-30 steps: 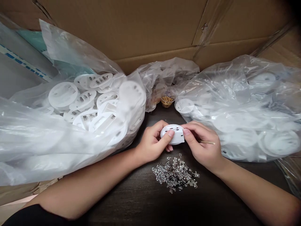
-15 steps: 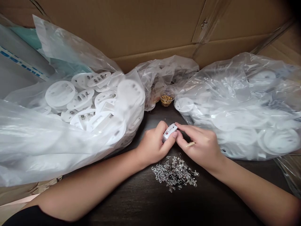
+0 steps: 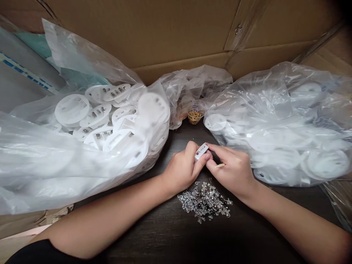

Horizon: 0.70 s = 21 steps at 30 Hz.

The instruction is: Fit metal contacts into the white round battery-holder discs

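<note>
My left hand [image 3: 183, 168] is wrapped round a small white plastic part [image 3: 201, 150], held on edge over the dark table, so most of it is hidden. My right hand [image 3: 232, 169] presses its fingertips against the same part from the right, and a thin wooden stick [image 3: 220, 165] lies between its fingers. Just in front of both hands sits a pile of small silver metal clips [image 3: 205, 202].
A clear bag of white round plastic discs [image 3: 99, 121] fills the left side. Another clear bag with white discs [image 3: 288, 124] fills the right. A small cup of gold metal bits [image 3: 195, 116] stands at the back between them. Cardboard walls [image 3: 170, 33] close off the rear.
The white part was turned from lying face-up to standing on edge inside my left hand. Both hands closed in together and shifted slightly away from me.
</note>
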Motion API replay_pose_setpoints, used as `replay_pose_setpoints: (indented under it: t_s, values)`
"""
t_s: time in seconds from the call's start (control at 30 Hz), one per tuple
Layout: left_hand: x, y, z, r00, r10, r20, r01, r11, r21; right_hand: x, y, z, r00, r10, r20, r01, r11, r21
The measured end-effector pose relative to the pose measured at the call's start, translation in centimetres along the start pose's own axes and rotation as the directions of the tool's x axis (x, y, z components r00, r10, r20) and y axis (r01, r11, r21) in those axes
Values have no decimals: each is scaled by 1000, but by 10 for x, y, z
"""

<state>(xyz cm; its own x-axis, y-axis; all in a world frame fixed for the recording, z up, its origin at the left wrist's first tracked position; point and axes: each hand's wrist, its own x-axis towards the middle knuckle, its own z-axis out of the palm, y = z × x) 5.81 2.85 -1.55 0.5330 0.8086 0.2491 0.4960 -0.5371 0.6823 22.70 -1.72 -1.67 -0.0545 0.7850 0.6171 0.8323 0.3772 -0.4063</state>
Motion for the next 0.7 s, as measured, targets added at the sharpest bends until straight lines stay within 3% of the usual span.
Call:
replay_pose_setpoints:
  t_s: [0.47,0.7]
  values:
    - [0,0,1,999,-39,3,39,999,35,-1,1,3,1000,2,-2,-2,1000,-7]
    - [-3,-6,-3,999,-52,-9,47,959,-278,3,5,-7,999,-43,-25,46,990,135]
